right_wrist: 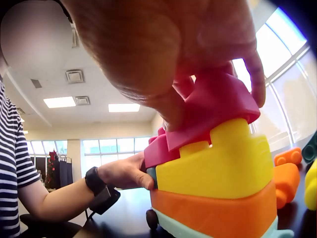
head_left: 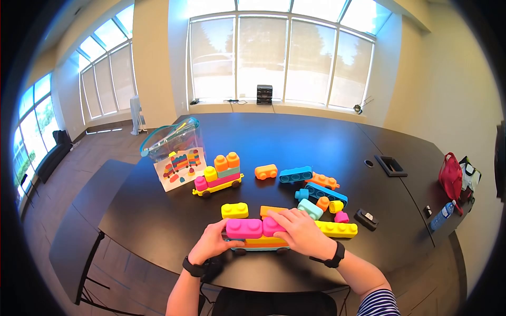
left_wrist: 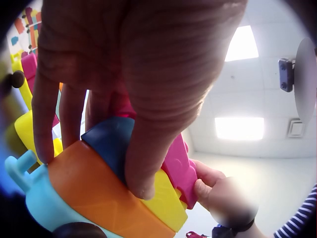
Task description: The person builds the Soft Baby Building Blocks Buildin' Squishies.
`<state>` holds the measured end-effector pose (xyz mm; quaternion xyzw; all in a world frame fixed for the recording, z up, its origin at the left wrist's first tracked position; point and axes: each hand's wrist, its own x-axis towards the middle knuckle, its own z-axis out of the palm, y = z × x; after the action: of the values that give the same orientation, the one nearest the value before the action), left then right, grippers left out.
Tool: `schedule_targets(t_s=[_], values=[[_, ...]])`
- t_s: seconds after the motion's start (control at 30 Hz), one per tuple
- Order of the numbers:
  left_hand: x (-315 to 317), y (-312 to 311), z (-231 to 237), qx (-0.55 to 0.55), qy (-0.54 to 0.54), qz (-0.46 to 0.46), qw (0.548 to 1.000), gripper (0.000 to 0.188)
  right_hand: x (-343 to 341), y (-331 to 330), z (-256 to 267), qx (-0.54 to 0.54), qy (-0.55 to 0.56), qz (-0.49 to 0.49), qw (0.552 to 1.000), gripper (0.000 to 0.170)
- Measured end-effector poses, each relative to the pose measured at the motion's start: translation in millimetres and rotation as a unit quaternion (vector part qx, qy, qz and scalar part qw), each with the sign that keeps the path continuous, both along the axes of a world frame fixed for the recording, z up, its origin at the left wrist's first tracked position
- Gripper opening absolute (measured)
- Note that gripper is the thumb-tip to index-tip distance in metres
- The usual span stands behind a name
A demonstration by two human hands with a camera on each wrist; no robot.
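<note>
From my place I see the left hand (head_left: 210, 242) gripping the end of a wheeled block stack (head_left: 263, 243) near the table (head_left: 158, 226) edge, thumb against the blue block (left_wrist: 110, 143); I suppose this prevents rolling. The right hand (head_left: 301, 230) pinches the right pink block (right_wrist: 218, 111) between thumb and fingers. This block sits tilted over the yellow block (right_wrist: 218, 171), seemingly not fully seated, so holding it from 2 sides should help to align it. Loose blocks (head_left: 329, 195) lie beyond, probably for easy reach.
</note>
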<state>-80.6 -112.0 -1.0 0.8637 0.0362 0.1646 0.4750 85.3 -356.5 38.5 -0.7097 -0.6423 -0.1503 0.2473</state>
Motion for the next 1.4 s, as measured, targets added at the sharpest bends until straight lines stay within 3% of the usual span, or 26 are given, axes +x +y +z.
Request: schedule_targets(t_s=[0.1, 0.3, 0.5, 0.6, 0.67, 0.73, 0.8, 0.87, 1.03, 1.13, 1.23, 1.33, 1.4], values=[[-1.3, -0.1, -0.3, -0.002, -0.001, 0.004, 1.0, 0.068, -8.9, 0.3, -7.0, -0.041, 0.013, -0.029, 0.999, 0.063], [-3.0, -1.8, 2.7, -0.011, 0.005, 0.007, 1.0, 0.067, -16.8, 0.3, -12.6, -0.036, -0.051, -0.06, 0.996, 0.072], [-3.6, -1.7, 3.1, -0.019, 0.007, 0.007, 1.0, 0.068, -18.3, 1.1, -14.9, -0.038, -0.038, -0.062, 0.997, 0.077], [-3.1, -0.2, 0.4, -0.011, 0.006, 0.006, 1.0, 0.068, -9.4, -3.6, -0.8, -0.076, 0.049, 0.001, 0.996, 0.071], [-2.0, 0.3, 0.1, -0.007, 0.006, 0.003, 1.0, 0.068, 19.5, -6.9, 24.6, -0.186, 0.195, 0.065, 0.961, 0.06], [-2.0, -2.1, 2.4, -0.015, 0.011, 0.003, 1.0, 0.067, 71.4, 0.5, 34.3, -0.199, 0.258, 0.087, 0.941, 0.041], [-1.9, -1.1, 0.4, -0.016, 0.014, 0.002, 1.0, 0.067, 110.7, 10.1, 47.8, -0.114, 0.218, 0.021, 0.969, 0.036], [-2.6, -0.6, 0.6, -0.019, 0.013, 0.001, 1.0, 0.067, 157.8, 26.1, 48.6, -0.108, 0.146, -0.114, 0.977, 0.044], [-2.5, -0.4, 2.3, -0.012, 0.032, 0.005, 0.999, 0.063, 245.5, 63.4, -3.8, -0.104, 0.077, -0.365, 0.922, 0.056], [-1.8, -0.1, 3.0, -0.015, 0.031, 0.002, 0.999, 0.063, 260.7, 73.3, -14.5, -0.21, 0.155, -0.406, 0.876, 0.059], [-2.0, -0.6, 4.2, -0.009, 0.029, 0.002, 1.0, 0.063, 252.2, 67.0, -14.6, -0.188, 0.218, -0.343, 0.894, 0.052], [-1.3, 0.6, 2.8, -0.001, 0.033, 0.007, 0.999, 0.063, 235.6, 66.9, -17.5, -0.099, 0.142, -0.292, 0.941, 0.048], [-1.4, 0.4, 3.2, -0.01, 0.032, 0.004, 0.999, 0.063, 216.6, 69.0, -20.9, -0.059, 0.173, -0.222, 0.958, 0.04]])
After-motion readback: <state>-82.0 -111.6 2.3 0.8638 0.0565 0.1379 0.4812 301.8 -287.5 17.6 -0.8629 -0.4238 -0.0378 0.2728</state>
